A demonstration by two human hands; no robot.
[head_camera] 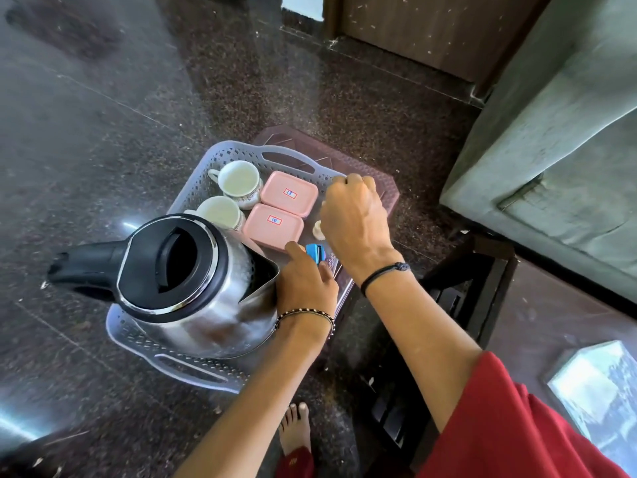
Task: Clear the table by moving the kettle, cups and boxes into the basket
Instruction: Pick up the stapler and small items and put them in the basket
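Red sleeve [499,429]; right hand [355,219] grips basket [287,154] rim, left hand [305,282] pinches blue object [315,253], above speckled floor [103,115].

kettle [206,305] – glossy steel | basket [193,369] – perforated plastic | floor [103,108] – polished stone

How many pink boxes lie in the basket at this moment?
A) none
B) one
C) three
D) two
D: one pink box and a second pink box lie side by side inside the basket, both closed and each with a small label on its lid.
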